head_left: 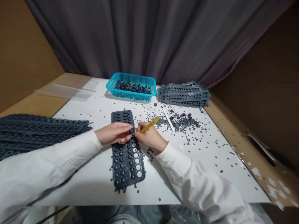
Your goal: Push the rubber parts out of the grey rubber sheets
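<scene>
A dark rubber sheet (118, 161) with rows of round ring-like parts lies on the white table, some holes along its right side punched out. Above its middle, my left hand (116, 133) pinches a small black rubber part (132, 130) between thumb and fingers. My right hand (149, 137) closes around a yellow-handled tool (149, 125), whose tip meets the rubber part; the tip itself is too small to make out. Both hands nearly touch each other there.
A blue basket (130, 95) at the back holds many small black parts. Punched-out sheets (183, 94) are stacked to its right, and more ringed sheets (42, 130) lie at left. A white pen-like stick (168, 119) rests among scattered black bits (187, 123). Plastic bags (70, 87) lie back left.
</scene>
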### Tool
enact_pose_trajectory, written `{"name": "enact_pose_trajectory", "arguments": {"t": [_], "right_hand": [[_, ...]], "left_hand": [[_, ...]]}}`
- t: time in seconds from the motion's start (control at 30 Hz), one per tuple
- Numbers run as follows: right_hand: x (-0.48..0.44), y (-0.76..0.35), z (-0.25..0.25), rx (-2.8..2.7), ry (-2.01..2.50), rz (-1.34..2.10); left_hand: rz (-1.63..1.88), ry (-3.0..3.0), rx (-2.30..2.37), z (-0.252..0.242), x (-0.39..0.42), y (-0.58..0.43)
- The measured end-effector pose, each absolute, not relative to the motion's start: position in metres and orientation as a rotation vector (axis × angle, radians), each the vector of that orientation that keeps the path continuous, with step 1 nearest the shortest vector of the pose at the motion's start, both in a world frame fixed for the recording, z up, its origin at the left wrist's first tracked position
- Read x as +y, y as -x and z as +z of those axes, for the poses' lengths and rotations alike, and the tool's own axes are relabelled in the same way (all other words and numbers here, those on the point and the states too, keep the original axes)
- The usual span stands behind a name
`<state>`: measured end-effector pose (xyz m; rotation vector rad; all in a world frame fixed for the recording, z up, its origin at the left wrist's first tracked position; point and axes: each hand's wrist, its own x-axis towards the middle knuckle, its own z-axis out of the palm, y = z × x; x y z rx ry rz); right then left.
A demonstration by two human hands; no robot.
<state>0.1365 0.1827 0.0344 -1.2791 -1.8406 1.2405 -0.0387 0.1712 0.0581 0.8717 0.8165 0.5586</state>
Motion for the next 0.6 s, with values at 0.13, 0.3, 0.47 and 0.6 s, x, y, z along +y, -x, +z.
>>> {"name": "enact_pose_trajectory", "arguments": {"t": [0.13,0.3,0.47,0.6], "right_hand": [[0.184,-0.137,0.031,-1.824,1.294,1.254],[0.186,-0.14,0.023,-1.654,1.274,1.426],[0.187,-0.14,0.021,-1.585,1.258,1.495],[0.187,-0.14,0.02,-1.604,1.257,1.465]], "left_hand": [[0.585,-0.782,0.802,0.061,0.172,0.041],[0.613,-0.721,0.828,0.058,0.177,0.042],[0.603,-0.802,0.888,0.058,0.177,0.04],[0.62,-0.986,0.973,0.058,0.182,0.038]]}}
